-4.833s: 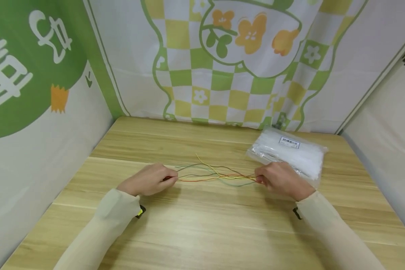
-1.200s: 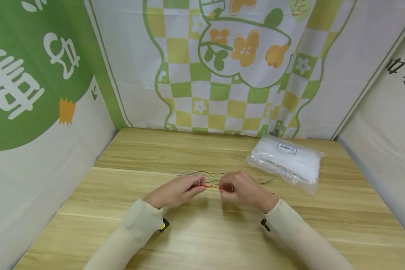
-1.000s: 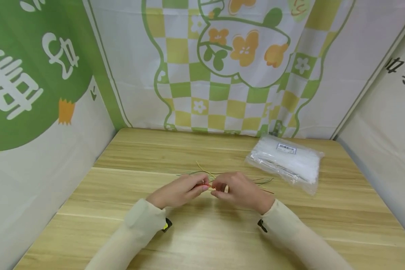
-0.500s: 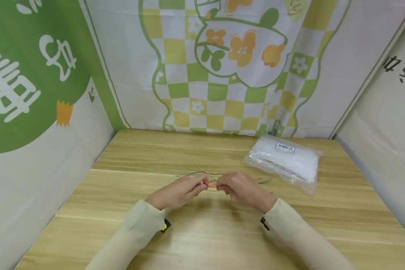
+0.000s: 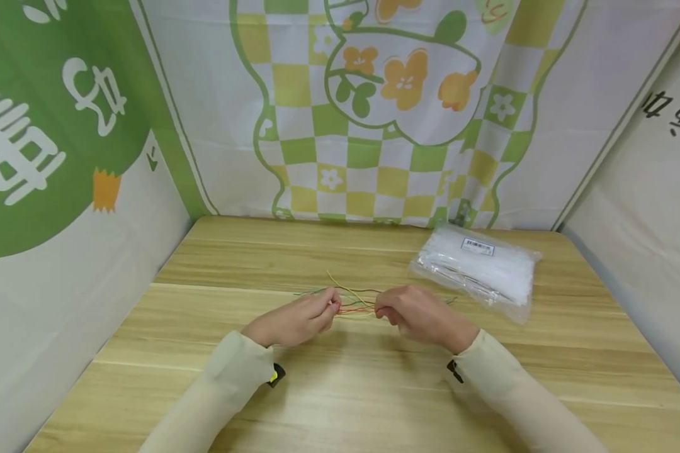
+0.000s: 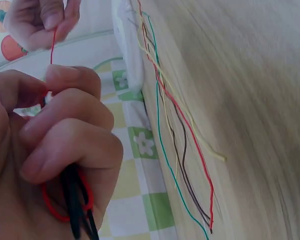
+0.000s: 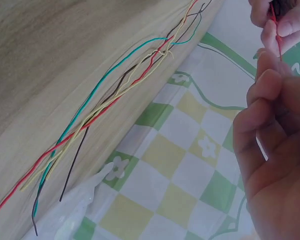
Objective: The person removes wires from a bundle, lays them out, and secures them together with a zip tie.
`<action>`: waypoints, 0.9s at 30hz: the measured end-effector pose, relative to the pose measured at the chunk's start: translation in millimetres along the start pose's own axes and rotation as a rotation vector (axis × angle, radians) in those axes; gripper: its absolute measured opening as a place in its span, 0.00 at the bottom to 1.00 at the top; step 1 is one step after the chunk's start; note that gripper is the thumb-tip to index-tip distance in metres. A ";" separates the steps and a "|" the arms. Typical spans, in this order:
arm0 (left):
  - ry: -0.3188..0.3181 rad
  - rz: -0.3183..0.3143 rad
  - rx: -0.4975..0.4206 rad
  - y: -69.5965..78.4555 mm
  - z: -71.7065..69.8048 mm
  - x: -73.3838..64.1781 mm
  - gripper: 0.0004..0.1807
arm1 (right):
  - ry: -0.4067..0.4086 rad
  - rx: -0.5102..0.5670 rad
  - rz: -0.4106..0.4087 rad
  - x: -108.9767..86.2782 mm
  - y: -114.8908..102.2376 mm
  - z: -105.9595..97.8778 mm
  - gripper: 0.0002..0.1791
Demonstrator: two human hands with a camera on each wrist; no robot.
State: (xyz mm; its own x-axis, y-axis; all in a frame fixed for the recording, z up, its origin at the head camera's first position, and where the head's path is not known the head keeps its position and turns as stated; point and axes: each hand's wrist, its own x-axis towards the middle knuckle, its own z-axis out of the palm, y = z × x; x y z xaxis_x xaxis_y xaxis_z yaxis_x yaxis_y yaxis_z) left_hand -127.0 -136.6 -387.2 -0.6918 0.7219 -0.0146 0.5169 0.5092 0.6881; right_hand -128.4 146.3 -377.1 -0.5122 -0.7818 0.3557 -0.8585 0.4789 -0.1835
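Observation:
Close over the table, my left hand [image 5: 300, 318] and right hand [image 5: 425, 318] face each other, a short gap between them. A thin red wire [image 6: 52, 47] stretches across that gap. My left thumb and index finger pinch it at one end, and beneath the curled fingers a bunch of black and red loops [image 6: 77, 200] hangs out of the palm. The right thumb and fingertips pinch the wire's other end, as the left wrist view shows. Behind the hands, several loose wires lie lengthwise on the wood: teal [image 7: 92, 92], red [image 7: 20, 187], yellow [image 5: 342, 286] and dark brown [image 7: 80, 145].
A clear plastic bag [image 5: 476, 267] packed with white strips and bearing a barcode label lies at the back right of the wooden table [image 5: 340, 402]. Printed cloth [image 5: 362, 154] hangs along the back edge, with more cloth walls at both sides.
Earlier both hands, wide apart, gripped the coloured wires, which now lie on the table. The hands came together, their fingertips nearly meeting, and have since drawn apart a little with the red wire between them.

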 end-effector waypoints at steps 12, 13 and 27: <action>0.020 0.039 -0.005 3.3 3.2 5.0 0.11 | 0.030 0.048 0.053 0.3 0.2 1.3 0.06; 0.017 0.039 -0.018 2.9 2.9 4.9 0.11 | 0.032 0.044 0.050 0.6 -0.1 0.5 0.07; -0.024 0.051 -0.064 -6.2 -2.3 -7.3 0.15 | 0.087 -0.042 0.016 -10.6 10.5 -6.3 0.12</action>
State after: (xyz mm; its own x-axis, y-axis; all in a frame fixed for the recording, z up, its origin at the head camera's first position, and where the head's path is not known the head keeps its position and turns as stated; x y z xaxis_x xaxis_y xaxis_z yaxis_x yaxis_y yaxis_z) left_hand -126.3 -146.2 -389.7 -0.6529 0.7574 0.0047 0.5171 0.4412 0.7334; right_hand -131.7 162.1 -377.0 -0.5199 -0.7371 0.4318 -0.8474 0.5087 -0.1520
